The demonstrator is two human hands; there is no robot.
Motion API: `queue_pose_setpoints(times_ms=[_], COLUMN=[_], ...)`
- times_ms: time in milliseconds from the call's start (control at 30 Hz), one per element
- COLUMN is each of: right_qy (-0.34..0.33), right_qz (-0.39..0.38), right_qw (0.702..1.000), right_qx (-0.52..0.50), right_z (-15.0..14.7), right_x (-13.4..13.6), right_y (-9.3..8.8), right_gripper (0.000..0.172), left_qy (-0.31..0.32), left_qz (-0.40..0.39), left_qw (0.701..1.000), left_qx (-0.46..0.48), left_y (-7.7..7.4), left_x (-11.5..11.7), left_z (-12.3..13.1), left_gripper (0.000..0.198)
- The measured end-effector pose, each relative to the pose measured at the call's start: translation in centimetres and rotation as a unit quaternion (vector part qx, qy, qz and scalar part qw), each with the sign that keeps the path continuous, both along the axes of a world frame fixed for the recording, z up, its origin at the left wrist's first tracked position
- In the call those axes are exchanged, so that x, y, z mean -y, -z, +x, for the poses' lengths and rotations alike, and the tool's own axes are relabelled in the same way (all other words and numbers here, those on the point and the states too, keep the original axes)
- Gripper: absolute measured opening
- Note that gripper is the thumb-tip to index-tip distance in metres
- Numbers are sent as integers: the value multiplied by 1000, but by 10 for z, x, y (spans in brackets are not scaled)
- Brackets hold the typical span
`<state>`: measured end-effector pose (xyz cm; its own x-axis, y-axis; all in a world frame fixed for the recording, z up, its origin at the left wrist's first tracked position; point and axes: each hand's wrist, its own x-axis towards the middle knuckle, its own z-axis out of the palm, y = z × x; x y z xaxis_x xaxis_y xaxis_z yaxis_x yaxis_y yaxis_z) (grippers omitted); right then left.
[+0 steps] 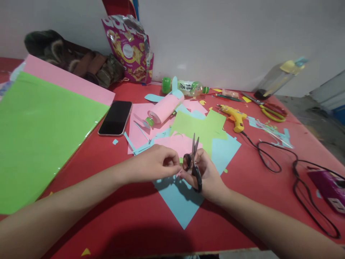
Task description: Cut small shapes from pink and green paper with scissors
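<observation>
My right hand (208, 176) holds a pair of black-handled scissors (194, 158), blades pointing up and slightly parted. My left hand (159, 163) is closed in a pinch, its fingertips close to those of my right hand. Between the fingertips a small bit of pink paper (178, 173) shows, mostly hidden. Under both hands lies blue paper (185, 212), with green paper (202, 126) and pink paper overlapping it behind. Just beyond, a bottle wrapped in pink paper (165, 109) lies on its side, with blue paper strips at its far end and a green cap.
On the red table (113, 223) are a phone (115, 118), large green sheets (48, 140), a yellow glue gun (234, 116) with a black cord, and larger scissors (272, 111). A snack bag (129, 50), green-capped bottle (184, 87) and clear bottle (280, 79) stand or lie along the wall.
</observation>
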<state>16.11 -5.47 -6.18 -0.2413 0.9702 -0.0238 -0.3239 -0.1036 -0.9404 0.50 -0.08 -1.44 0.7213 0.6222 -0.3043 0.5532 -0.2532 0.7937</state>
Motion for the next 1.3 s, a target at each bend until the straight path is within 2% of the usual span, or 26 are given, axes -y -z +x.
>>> queue_pose_setpoints(times_ms=[233, 333, 433, 533, 667, 900, 1300], right_qy=[44, 44, -13, -83, -118, -152, -149], right_qz=[1, -10, -24, -37, -39, -51, -60], right_qw=[999, 999, 999, 995, 992, 987, 987], right_qx=[1, -17, -34, -37, -30, -8, 2], right_z=[0, 1, 2, 3, 3, 6, 6], right_x=[-1, -1, 0, 2, 3, 4, 4], right_y=[-3, -2, 0, 1, 0, 0, -1], right_gripper=[37, 36, 36, 39, 37, 39, 39], left_qy=[-14, -50, -103, -164, -211, -175, -134], left_qz=[-34, -46, -47, -4, 48, 34, 72], left_qw=[999, 997, 991, 982, 972, 981, 987], left_qx=[20, 42, 71, 97, 96, 77, 49], left_y=[0, -3, -7, -13, -19, -19, -16], left_x=[1, -1, -4, -8, -11, -10, -10], left_z=[1, 0, -2, -6, -11, -11, -11], left_gripper=[21, 18, 17, 20, 23, 18, 16])
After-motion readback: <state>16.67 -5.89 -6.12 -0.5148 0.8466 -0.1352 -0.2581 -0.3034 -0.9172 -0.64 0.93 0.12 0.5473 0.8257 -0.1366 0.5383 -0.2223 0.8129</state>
